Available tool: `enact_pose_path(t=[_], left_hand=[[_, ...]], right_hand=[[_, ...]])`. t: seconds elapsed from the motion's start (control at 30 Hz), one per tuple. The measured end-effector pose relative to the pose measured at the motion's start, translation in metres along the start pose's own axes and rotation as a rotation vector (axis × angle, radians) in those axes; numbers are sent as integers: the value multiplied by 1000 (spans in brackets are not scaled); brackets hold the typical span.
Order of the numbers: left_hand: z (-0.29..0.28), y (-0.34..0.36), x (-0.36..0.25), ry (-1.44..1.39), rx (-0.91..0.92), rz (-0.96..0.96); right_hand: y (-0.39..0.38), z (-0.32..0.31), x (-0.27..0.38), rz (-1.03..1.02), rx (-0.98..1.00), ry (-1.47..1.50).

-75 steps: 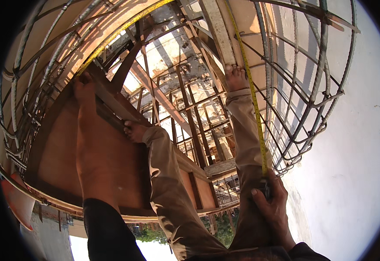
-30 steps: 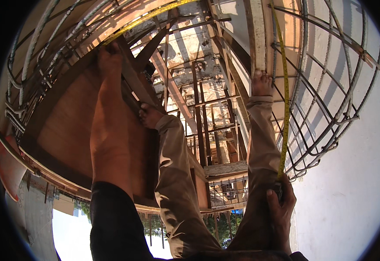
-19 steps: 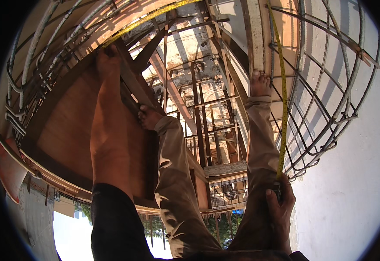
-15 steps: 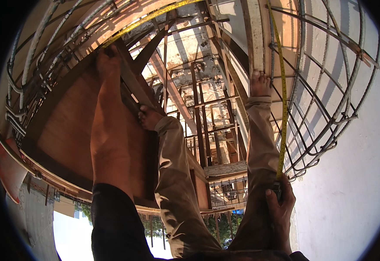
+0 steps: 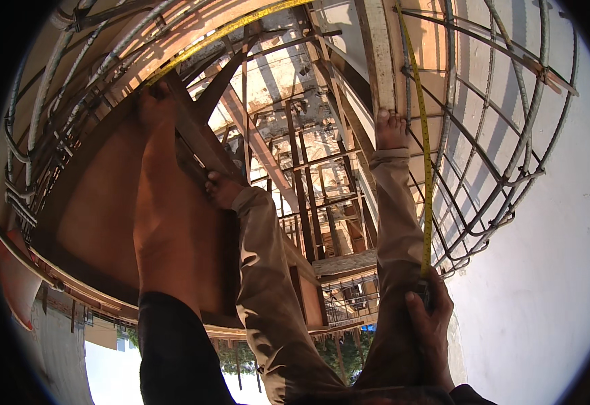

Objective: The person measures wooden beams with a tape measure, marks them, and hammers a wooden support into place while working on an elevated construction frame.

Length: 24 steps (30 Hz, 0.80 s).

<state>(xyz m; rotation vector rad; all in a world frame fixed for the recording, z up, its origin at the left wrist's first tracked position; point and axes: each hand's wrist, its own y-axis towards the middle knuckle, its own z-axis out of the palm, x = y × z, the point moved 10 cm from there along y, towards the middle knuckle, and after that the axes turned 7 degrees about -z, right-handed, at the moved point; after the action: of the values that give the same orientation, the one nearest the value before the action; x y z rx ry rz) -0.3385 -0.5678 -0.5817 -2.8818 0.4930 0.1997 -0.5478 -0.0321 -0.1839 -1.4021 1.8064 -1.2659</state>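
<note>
My right hand (image 5: pixel 437 320) is closed around a dark tape measure case (image 5: pixel 422 291), held low against my right trouser leg. From the case a yellow tape blade (image 5: pixel 428 175) runs up beside the steel bars and leaves the top of the picture. A yellow stretch comes back in at the top and slants down to my left hand (image 5: pixel 157 104). That hand is closed at the tape's end, by the upper corner of a brown plywood panel (image 5: pixel 99 209) with a dark timber frame; its fingertips are in shadow.
Cages of steel rebar (image 5: pixel 504 175) curve along both sides. My bare left foot (image 5: pixel 224 190) is on a timber beam (image 5: pixel 203 138), my bare right foot (image 5: pixel 392 131) at another plank (image 5: pixel 378 54). Between them, props and braces (image 5: pixel 301 175) stand over a deep gap. A white wall (image 5: pixel 531 290) rises at right.
The whole scene has shifted slightly left in the picture as my head moved. Both hands keep their places on the tape measure and at the panel corner.
</note>
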Motion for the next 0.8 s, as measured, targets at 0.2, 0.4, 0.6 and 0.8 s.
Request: enact_pose_path(t=[0.2,0.4,0.6,0.8], left_hand=[[20,11,28,-50,76,-82],[99,27,97,-1458,386,-528],[96,29,104,-1839,367,-657],[107,24,115,-1806,368,-608]], right_hand=[[-1,-4,-7,36,-12,-27],[3,-7,3,-29,-6,-47],[3,-7,-5,-31,8,-46],[1,-9,-8,-128,-43,-99]])
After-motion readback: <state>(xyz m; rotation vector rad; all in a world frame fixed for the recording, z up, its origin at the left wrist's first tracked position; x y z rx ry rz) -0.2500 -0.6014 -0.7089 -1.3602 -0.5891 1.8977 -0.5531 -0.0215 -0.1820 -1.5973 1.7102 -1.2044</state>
